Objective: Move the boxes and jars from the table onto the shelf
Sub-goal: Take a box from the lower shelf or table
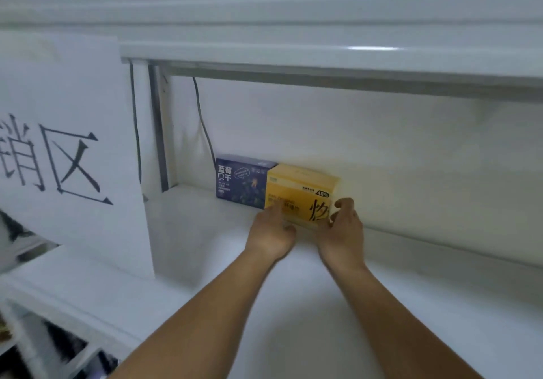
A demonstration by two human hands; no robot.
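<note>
A yellow cardboard box (299, 193) sits on the white shelf (191, 231), just past the centre of the view toward one o'clock, its back close to the pale rear wall. Its glossy front carries a dark tag reading "48%" at its upper right and one large black brush-style character, "炒", partly covered by a thumb; the smaller print is too blurred to read. Touching it at its nine o'clock stands a dark blue box (241, 183) of the same oblong shape, printed in white with "蓝莓" above "干", with small berry artwork below. The left hand (271, 231) reaches in from six o'clock, its fingers fairly straight and close together, tips pressed on the lower left of the yellow front. The right hand (342, 231) grips the box's right end, thumb curled over the front corner and the other fingers wrapped round the side. At nine o'clock in the view hangs a white paper sign (67, 143) with big black characters: "区" is whole, and the one at its nine o'clock is cut by the frame edge. A thin dark cable (202, 120) runs down the wall toward the blue box, and a smooth white upper shelf board (323, 64) spans the view at twelve o'clock.
</note>
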